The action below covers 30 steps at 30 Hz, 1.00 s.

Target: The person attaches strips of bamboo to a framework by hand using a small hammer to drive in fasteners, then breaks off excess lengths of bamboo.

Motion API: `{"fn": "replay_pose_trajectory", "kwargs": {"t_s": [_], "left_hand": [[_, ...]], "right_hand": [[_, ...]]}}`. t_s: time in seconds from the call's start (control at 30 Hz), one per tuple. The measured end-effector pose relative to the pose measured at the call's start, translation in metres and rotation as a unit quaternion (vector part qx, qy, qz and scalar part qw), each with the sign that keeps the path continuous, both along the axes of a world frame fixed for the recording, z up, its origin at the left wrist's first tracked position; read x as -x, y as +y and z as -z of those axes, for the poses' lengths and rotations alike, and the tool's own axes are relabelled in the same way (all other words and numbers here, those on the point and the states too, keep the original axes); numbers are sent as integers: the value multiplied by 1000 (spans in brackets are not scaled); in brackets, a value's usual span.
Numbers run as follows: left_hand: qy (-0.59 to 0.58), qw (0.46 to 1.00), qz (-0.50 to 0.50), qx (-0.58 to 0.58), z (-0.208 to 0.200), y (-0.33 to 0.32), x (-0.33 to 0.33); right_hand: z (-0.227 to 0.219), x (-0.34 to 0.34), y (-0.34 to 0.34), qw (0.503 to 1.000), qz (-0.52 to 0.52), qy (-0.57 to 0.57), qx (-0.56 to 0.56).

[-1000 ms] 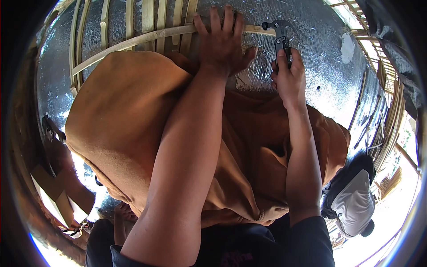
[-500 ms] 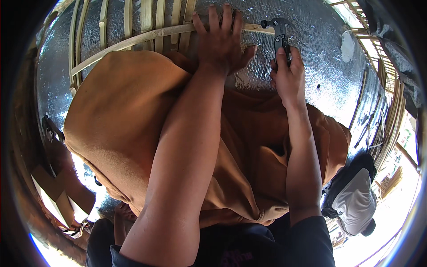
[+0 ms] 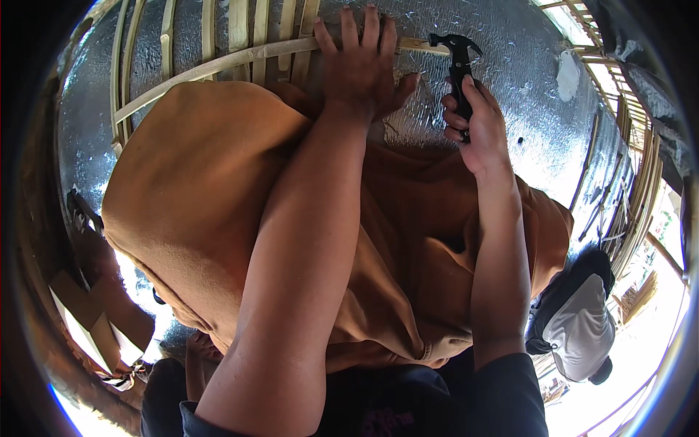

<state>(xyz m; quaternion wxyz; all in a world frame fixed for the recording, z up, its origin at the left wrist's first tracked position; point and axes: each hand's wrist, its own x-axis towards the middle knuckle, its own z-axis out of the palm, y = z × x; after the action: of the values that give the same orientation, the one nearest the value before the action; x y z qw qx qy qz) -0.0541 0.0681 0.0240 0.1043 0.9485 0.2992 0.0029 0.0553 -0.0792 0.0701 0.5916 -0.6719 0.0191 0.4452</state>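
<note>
My left hand (image 3: 358,69) lies flat with its fingers spread over a long bamboo strip (image 3: 277,49), pressing it against the silver sheet. To its right, my right hand (image 3: 480,120) is wrapped around the black handle of a small claw hammer (image 3: 460,62). The hammer's head is at the top, close to the strip's right end; I cannot tell whether it touches. Several thinner bamboo slats (image 3: 260,36) run crosswise at the strip's left part. Brown cloth (image 3: 196,167) covers my lap under both forearms.
A crinkled silver foil sheet (image 3: 524,95) spreads beneath the work. At the lower right another person in a grey top (image 3: 586,328) is bent over. Bundled bamboo poles (image 3: 641,182) line the right edge. An open cardboard box (image 3: 91,320) stands at the lower left.
My right hand has shifted slightly right and down along the hammer, and its grip on the handle has turned. The left hand has stayed on the strip.
</note>
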Motion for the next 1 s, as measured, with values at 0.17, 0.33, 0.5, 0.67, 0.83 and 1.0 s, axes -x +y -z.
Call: {"fn": "replay_pose_trajectory", "kwargs": {"t_s": [0.17,0.33,0.5,0.67,0.83,1.0], "left_hand": [[-21,1000,-2,-15,5,-1,1],[-32,999,-7,-35,10,0,1],[-13,1000,-3,-5,0,-1,1],[3,1000,1,-13,-2,-1,0],[-29,999,6,-45,4,0,1],[-16,998,-3,-57,22,-2,-2]], "right_hand": [[-1,-3,-1,1000,-10,18,-21],[0,-2,-1,1000,3,7,-24],[-3,3,1,1000,-14,1,-7],[-2,2,1,1000,-16,-1,-10],[-4,7,5,997,-13,-73,23],[7,11,3,928,-37,-350,119]]}}
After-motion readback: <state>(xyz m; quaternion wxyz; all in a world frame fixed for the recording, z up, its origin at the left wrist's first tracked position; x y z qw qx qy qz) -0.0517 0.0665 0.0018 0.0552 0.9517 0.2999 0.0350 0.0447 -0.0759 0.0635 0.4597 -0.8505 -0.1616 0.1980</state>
